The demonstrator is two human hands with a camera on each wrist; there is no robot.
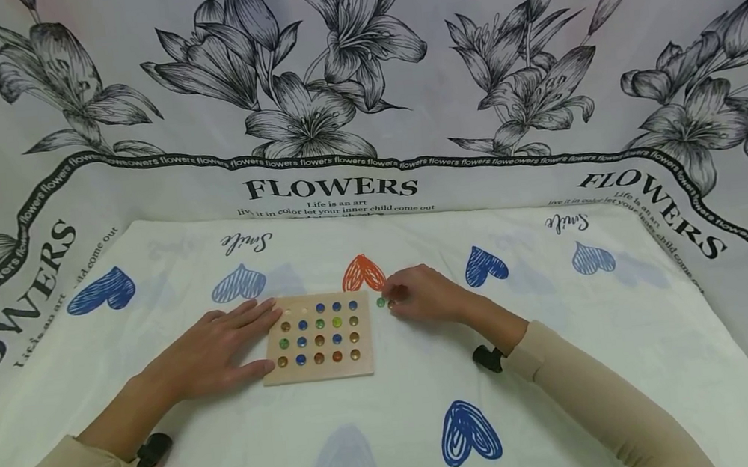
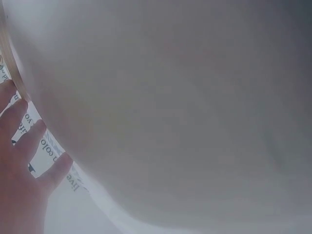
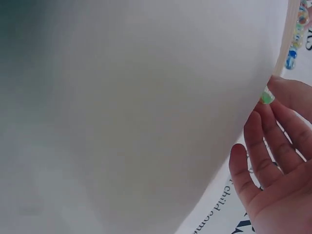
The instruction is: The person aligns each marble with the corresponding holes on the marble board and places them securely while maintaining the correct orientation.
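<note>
White heart-printed cloth [image 1: 562, 366], a wooden board [image 1: 317, 337] of glass marbles at its middle.
The left hand [image 1: 212, 352] lies flat, fingers spread, on the board's left edge, seemingly steadying it; the right hand [image 1: 423, 294], just beside the board's upper right corner, has its fingertips at a loose green marble [image 1: 381, 302] on the cloth, whether pinching it I cannot tell.

A lily-printed backdrop [image 1: 359, 77] rises behind the heart-patterned tablecloth [image 1: 562, 366].
</note>
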